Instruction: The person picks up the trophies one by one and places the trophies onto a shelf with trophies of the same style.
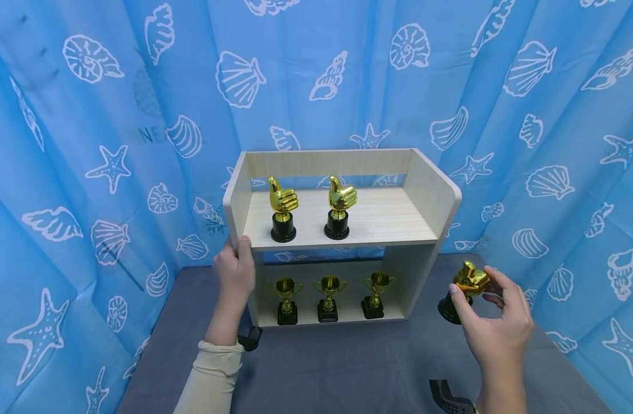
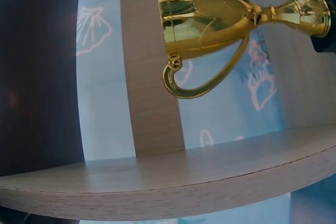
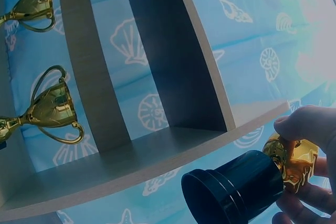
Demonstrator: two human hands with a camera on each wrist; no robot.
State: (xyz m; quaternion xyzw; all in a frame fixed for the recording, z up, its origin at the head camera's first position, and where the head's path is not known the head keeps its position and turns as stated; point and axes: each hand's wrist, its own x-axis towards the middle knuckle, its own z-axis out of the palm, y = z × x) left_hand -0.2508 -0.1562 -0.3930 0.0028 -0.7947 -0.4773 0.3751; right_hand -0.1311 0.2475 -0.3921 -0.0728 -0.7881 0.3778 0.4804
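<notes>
My right hand (image 1: 499, 322) grips a gold thumbs-up trophy (image 1: 471, 279) by its golden top, off the right side of a pale wooden two-tier shelf (image 1: 378, 215). Its black base (image 3: 231, 187) points toward the shelf in the right wrist view. My left hand (image 1: 235, 269) holds the shelf's left side panel at the level of the middle board. Two more thumbs-up trophies, a left one (image 1: 283, 210) and a middle one (image 1: 339, 208), stand upright on the upper board. The right part of that board is bare.
Three gold cup trophies stand in the lower tier: left (image 1: 287, 300), middle (image 1: 329, 298) and right (image 1: 375, 294). The shelf rests on a dark grey tabletop (image 1: 337, 368). A blue curtain (image 1: 316, 69) with white seashells hangs behind and at both sides.
</notes>
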